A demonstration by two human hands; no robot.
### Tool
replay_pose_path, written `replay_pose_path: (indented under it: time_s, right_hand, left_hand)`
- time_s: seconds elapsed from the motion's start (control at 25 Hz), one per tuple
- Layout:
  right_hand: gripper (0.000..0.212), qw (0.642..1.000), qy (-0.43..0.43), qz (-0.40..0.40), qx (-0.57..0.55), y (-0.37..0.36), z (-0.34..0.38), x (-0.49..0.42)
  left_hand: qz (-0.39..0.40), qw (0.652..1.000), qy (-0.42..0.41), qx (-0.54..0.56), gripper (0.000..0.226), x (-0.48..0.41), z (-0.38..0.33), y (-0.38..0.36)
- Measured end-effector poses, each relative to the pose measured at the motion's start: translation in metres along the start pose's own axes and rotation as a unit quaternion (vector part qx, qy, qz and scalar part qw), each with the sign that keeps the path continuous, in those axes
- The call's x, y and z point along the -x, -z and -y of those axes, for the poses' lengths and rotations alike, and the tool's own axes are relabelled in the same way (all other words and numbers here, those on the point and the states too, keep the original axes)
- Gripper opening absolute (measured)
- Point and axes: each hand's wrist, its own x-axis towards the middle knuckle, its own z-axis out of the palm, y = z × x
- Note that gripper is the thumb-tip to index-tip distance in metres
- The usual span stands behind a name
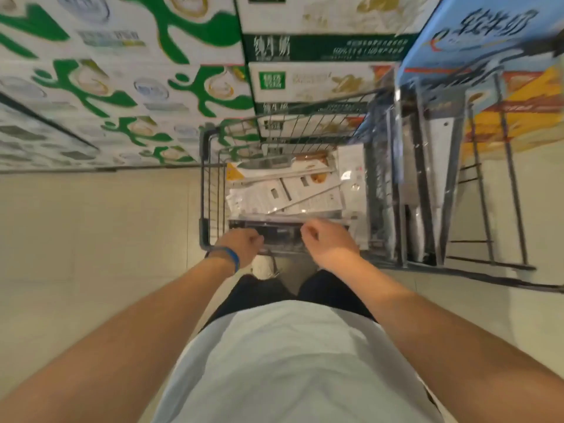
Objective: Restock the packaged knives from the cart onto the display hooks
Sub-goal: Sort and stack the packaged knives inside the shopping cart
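Aisle: pale floor (91, 227) is stretching across the left of the frame, with stacked milk cartons (122, 87) filling the upper left.
Cart (205, 190): is standing at frame centre, just ahead of the person.
Packaged knives (287, 190): are lying flat in a loose pile inside the cart.
Upright packs (439, 178): are standing on end in wire framing to the right.
Left hand (241, 247): wearing a blue wristband (233, 259), is curling its fingers round the cart's near bar.
Right hand (331, 244): is clenching beside it; blur is hiding whether it is grasping anything.
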Motion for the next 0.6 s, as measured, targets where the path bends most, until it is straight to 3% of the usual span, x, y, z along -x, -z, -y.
replay_pose_path:
  time_s: [0.12, 0.28, 0.4, 0.48, 0.6]
  right_hand:
    - [0.025, 0.993, -0.078, 0.068, 0.063, -0.025, -0.01, -0.03]
    - [0.041, 0.961, -0.128, 0.209, 0.128, -0.053, -0.02, -0.078]
    - [0.063, 0.958, -0.134, 0.209, 0.141, -0.071, -0.031, -0.122]
    - [0.078, 0.955, -0.144, 0.198, 0.167, -0.085, -0.039, -0.147]
    - [0.099, 0.951, -0.151, 0.203, 0.178, -0.11, -0.04, -0.18]
  left_hand:
    - [-0.023, 1.0, 0.012, -0.016, 0.031, -0.024, 0.035, -0.002]
    - [0.05, 0.995, 0.004, -0.085, 0.034, -0.093, 0.051, -0.025]
    - [0.027, 0.993, 0.007, -0.111, 0.045, -0.152, 0.047, -0.052]
    - [0.017, 0.982, -0.006, -0.19, 0.06, -0.182, 0.047, -0.069]
    - [0.011, 0.967, -0.032, -0.252, 0.055, -0.212, 0.054, -0.078]
